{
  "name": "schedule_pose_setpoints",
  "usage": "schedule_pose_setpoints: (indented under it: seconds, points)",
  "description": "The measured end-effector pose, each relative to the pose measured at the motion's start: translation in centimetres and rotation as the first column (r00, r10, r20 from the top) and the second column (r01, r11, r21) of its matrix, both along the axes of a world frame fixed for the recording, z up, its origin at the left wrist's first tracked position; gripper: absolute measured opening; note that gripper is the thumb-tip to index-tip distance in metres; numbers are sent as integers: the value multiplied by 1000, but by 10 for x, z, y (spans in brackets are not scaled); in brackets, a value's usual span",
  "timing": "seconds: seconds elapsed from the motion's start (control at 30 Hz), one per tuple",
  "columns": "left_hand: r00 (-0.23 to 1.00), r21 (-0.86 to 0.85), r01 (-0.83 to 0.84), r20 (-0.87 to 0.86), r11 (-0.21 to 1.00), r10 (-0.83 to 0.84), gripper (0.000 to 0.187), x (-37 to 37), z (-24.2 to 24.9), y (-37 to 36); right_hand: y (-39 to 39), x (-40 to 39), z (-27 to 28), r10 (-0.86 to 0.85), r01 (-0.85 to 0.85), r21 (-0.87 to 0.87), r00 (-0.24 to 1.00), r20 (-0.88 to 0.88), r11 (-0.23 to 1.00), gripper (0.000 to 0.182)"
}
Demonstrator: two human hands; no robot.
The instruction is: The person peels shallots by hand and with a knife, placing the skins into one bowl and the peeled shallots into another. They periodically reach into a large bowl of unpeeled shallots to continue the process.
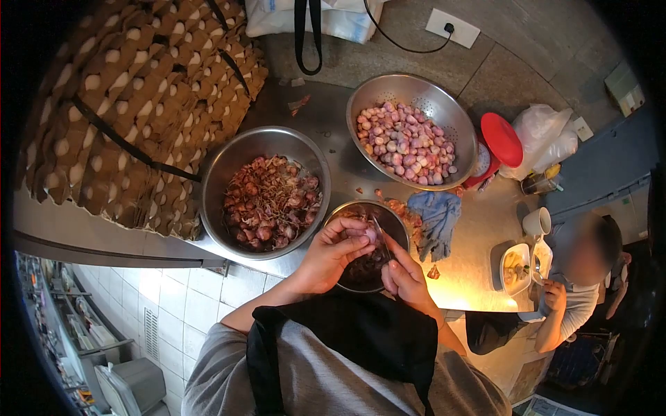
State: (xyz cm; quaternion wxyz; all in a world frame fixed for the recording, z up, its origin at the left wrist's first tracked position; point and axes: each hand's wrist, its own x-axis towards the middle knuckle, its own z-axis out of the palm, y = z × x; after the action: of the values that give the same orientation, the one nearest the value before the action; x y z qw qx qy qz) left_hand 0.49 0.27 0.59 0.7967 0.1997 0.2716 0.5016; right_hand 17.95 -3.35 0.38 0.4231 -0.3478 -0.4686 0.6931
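My left hand (pixel 331 255) pinches a partly pale, pinkish shallot (pixel 370 234) between thumb and fingers. My right hand (pixel 408 279) is closed around a small knife (pixel 379 233), its blade against or very near the shallot. Both hands are above a small metal bowl (pixel 403 229) that has dark reddish peelings inside. To the left, a larger metal bowl (pixel 214 182) holds unpeeled shallots (pixel 262 234) with dry roots and skins. Beyond, a metal colander (pixel 454 111) contains many peeled pink shallots (pixel 409 142).
Stacked egg trays (pixel 132 104) bound with black straps stand at left. A blue glove (pixel 435 215) lies right of the small bowl. A red scale (pixel 501 141) sits beside the colander. At right, another person (pixel 576 305) sits by a food container (pixel 515 269).
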Motion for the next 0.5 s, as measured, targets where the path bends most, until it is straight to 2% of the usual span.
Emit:
schedule_pose_setpoints:
  seconds: [0.07, 0.17, 0.27, 0.37, 0.47, 0.5]
  points:
    - [999, -6, 29, -42, 1000, -29, 16, 0, 1, 0, -1, -3, -1, 6, -7, 45, 1000, 9, 999, 43]
    - [997, -16, 32, -73, 999, -33, 16, 1, -1, -1, -1, -3, -3, -35, 10, 140, 983, 178, 990, 43]
    - [998, -31, 45, -33, 999, -46, 16, 0, 2, 0, 0, -1, -9, -44, 39, 67, 997, 67, 997, 43]
    - [999, -18, 36, -20, 999, -36, 15, 0, 0, -1, 0, 1, -3, -6, -6, 99, 993, 115, 995, 43]
    - [1000, 18, -9, -23, 1000, 10, 16, 3, -1, -3, -1, -1, 12, -20, -18, 133, 961, 276, 991, 43]
    - [999, 32, -29, -22, 999, 30, 16, 3, -1, -3, 3, -2, 9, -125, -15, 360, 924, 363, 933, 44]
